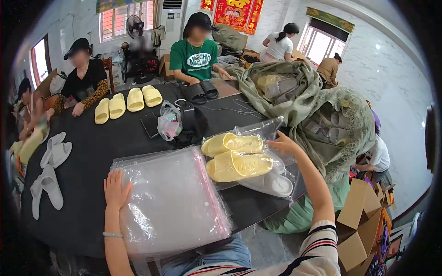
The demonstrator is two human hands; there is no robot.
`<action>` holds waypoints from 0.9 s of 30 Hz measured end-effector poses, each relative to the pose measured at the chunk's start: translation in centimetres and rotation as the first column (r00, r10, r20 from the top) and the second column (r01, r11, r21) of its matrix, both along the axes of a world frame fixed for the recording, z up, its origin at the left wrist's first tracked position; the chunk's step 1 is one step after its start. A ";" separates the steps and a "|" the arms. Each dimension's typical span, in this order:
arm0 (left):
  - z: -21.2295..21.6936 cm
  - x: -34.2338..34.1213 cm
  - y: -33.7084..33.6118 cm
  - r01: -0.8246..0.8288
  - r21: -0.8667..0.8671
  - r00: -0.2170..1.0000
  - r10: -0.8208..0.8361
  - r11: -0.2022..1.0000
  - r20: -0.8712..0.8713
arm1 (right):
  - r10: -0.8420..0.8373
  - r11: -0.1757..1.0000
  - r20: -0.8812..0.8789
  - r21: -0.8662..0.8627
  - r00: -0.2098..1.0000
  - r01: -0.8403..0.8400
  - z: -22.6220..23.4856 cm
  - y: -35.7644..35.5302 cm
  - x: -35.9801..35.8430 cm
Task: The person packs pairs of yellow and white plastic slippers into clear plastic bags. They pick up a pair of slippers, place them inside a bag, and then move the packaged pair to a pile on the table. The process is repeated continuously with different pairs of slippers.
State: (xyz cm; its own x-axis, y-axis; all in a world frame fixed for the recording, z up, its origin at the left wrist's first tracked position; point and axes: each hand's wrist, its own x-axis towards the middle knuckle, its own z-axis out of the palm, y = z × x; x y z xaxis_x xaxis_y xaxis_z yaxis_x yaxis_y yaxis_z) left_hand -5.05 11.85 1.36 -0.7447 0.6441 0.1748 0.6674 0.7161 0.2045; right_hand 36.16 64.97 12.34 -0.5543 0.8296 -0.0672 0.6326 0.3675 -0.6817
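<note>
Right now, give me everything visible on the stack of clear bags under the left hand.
The bag stack is a thick pile of clear, glossy plastic bags, roughly rectangular, with a pink-red strip running down its right edge. It lies flat on the black table, its near end hanging over the table's front edge toward the person. The surface looks slightly wrinkled and reflective. The left hand rests palm-down, fingers spread, on its upper left corner. Its right side lies beside the yellow slippers; whether they touch it is unclear.
</note>
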 end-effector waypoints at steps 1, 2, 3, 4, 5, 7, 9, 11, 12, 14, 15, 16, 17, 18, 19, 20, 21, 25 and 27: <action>-0.1 -0.1 -0.2 -0.003 0.007 1.000 0.003 1.000 -0.008 | -0.006 0.998 0.047 -0.058 0.999 0.009 0.0 -0.5 -1.4; -0.2 -0.1 -0.4 -0.007 0.013 1.000 0.007 1.000 -0.017 | -0.009 0.993 0.094 -0.115 0.996 0.020 0.1 -0.8 -2.5; -0.3 -0.2 -0.7 -0.011 0.018 1.000 0.012 1.000 -0.027 | 0.020 0.985 0.095 -0.171 0.995 -0.004 -0.3 -0.1 -3.2; -0.3 -0.3 -0.5 -0.004 0.020 1.000 0.005 1.000 -0.029 | 0.040 0.976 0.099 -0.218 0.994 -0.018 -0.6 1.2 -3.5; -0.3 -0.2 -0.6 -0.005 0.021 1.000 0.006 1.000 -0.028 | 0.069 0.963 0.107 -0.266 0.992 -0.038 -0.6 1.9 -3.9; -0.3 -0.1 -0.4 -0.003 0.031 0.999 0.004 1.000 -0.032 | -0.020 0.999 0.224 0.049 0.974 0.009 -1.4 3.5 -3.2; -0.5 0.0 0.5 0.023 0.053 0.999 -0.021 0.998 -0.035 | -0.247 0.832 0.278 0.552 0.928 0.056 -3.3 6.2 -0.4; -0.2 0.1 0.0 0.015 0.058 0.999 -0.013 0.998 -0.037 | -0.340 0.850 0.398 0.517 0.852 0.098 -2.7 6.6 0.0; -0.2 0.2 0.7 0.037 0.077 0.999 -0.035 0.996 -0.031 | -0.174 0.985 0.146 0.048 0.974 0.168 -2.1 7.9 2.7; -0.2 -0.1 -0.4 0.012 0.069 0.999 -0.009 0.998 -0.043 | -0.071 0.909 -0.318 -0.411 0.946 -0.070 -0.8 6.5 1.8; -0.2 0.0 -1.0 -0.004 0.064 0.999 0.007 0.998 -0.046 | -0.034 0.913 -0.440 -0.379 0.897 -0.151 0.2 4.6 0.5; -0.2 0.0 -1.0 -0.007 0.070 0.999 0.011 0.998 -0.050 | -0.008 0.917 -0.549 -0.337 0.835 -0.213 1.6 2.9 0.4; -0.2 0.0 -0.8 0.000 0.075 0.999 0.004 0.997 -0.052 | 0.022 0.909 -0.609 -0.317 0.793 -0.269 3.2 1.7 1.2; -0.8 -0.1 -0.4 0.009 0.072 0.999 -0.006 0.997 -0.045 | 0.043 0.898 -0.659 -0.304 0.751 -0.319 4.5 0.7 1.6; -1.0 -0.1 -0.2 0.016 0.078 0.999 -0.012 0.997 -0.049 | 0.069 0.884 -0.714 -0.280 0.697 -0.374 6.3 -0.3 2.1; -1.0 -0.2 -0.1 0.020 0.082 0.998 -0.015 0.996 -0.057 | 0.154 0.905 -0.651 -0.210 0.744 -0.371 8.4 -1.4 2.6; -1.0 -0.2 -0.3 0.018 0.084 0.998 -0.012 0.996 -0.068 | 0.237 0.914 -0.579 -0.139 0.780 -0.381 9.8 -2.0 2.7; -0.6 -0.1 -0.3 -0.001 0.072 0.999 0.005 0.997 -0.053 | 0.159 0.875 -0.733 -0.205 0.661 -0.438 11.5 -2.1 4.1; -0.6 0.0 -0.6 -0.009 0.068 0.999 0.012 0.998 -0.048 | 0.372 0.819 -0.590 -0.155 0.717 -0.552 12.1 -3.8 3.7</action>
State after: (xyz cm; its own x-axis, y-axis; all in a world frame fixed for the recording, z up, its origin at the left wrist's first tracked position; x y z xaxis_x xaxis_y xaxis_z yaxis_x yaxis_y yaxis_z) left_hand -5.08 11.23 0.81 -0.7410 0.6219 0.2532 0.6701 0.7087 0.2206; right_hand 39.83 61.21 24.45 -0.8839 0.4445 0.1455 -0.0396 0.2388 -0.9703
